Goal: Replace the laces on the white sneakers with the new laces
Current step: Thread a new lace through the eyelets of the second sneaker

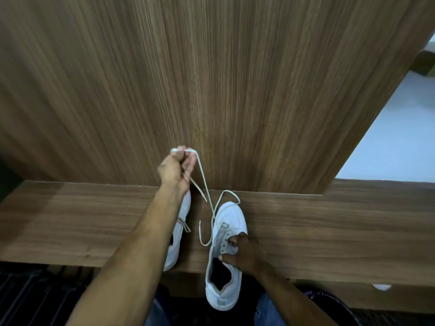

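A person's two bare arms reach forward over a narrow brown wood-grain bench (306,227) that runs along a tall wooden panel (211,78). Two white low-top sneakers stand on the bench, toes toward the panel, heels overhanging the near edge.

The left hand (177,169) is raised above the far edge of the bench, fingers curled tight around a flat off-white shoelace (204,182). The lace runs down from that hand to the toe end of the right white sneaker (226,250), loops at the far edge, and trails loose between the two shoes. The right hand (242,252) presses on the right sneaker's eyelet area, fingers curled and pinching its upper.

The left white sneaker (179,234) is partly hidden beneath the left forearm, just beside the other shoe.

Risks, as a judgement: the right sneaker hangs well over the near edge, so a hard pull on the lace, or a slackened right-hand hold, could tip it off the bench. The loose tail could snag in an eyelet or knot. The left forearm could nudge the left sneaker off the edge.
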{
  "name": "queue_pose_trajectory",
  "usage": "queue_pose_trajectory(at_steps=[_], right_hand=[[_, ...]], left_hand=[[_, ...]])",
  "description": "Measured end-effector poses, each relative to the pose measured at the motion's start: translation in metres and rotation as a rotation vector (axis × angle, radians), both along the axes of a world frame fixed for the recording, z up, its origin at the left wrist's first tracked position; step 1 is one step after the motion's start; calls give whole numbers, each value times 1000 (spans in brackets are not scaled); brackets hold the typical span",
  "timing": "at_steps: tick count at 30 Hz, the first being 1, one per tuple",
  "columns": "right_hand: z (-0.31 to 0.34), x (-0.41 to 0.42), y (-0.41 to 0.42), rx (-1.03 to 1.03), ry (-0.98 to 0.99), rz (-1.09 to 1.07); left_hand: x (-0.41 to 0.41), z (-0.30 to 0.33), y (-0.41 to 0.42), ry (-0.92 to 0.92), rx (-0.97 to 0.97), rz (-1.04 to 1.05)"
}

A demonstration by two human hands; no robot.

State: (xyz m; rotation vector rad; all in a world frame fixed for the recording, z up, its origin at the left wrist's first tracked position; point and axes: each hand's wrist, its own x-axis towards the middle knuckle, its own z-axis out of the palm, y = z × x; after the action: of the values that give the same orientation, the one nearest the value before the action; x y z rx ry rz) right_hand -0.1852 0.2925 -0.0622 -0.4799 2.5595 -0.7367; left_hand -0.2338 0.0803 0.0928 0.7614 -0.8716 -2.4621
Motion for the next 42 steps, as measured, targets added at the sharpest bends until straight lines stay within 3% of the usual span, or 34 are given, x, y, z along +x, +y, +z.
queue_pose_trajectory(at_steps=[4,9,14,19,24,26,29,32,33,36,39,42], right_hand=[[2,0,0,5,-5,1],[6,-2,1,-4,-30,-12],[1,-1,1,-10,-17,-25],[0,1,-2,-15,-2,-17],[-1,0,0,-25,-13,-37],[-3,0,-1,-34,-31,-39],[-3,-1,-1,-55,-52,-38],[-4,-1,1,-63,-55,-39],[-3,-1,3,-67,-65,-43],[-4,2,9,-96,-97,-63],[2,2,10,-130,-166,-67],[8,-11,15,-283,-230,-202]], left_hand=[[2,-3,-8,-90,-112,-30],[25,-98,32,-554,-533,-459],[50,-158,60,-676,-738,-622],[44,-151,49,-710,-775,-469],[46,-158,53,-727,-553,-355],[45,-159,51,-788,-709,-366],[41,-153,47,-828,-1090,-430],[30,-148,53,-812,-1548,-623],[25,-149,55,-788,-1593,-709],[13,-144,66,-724,-1507,-898],[11,-129,74,-594,-1456,-902],[14,-97,75,-394,-1234,-905]])
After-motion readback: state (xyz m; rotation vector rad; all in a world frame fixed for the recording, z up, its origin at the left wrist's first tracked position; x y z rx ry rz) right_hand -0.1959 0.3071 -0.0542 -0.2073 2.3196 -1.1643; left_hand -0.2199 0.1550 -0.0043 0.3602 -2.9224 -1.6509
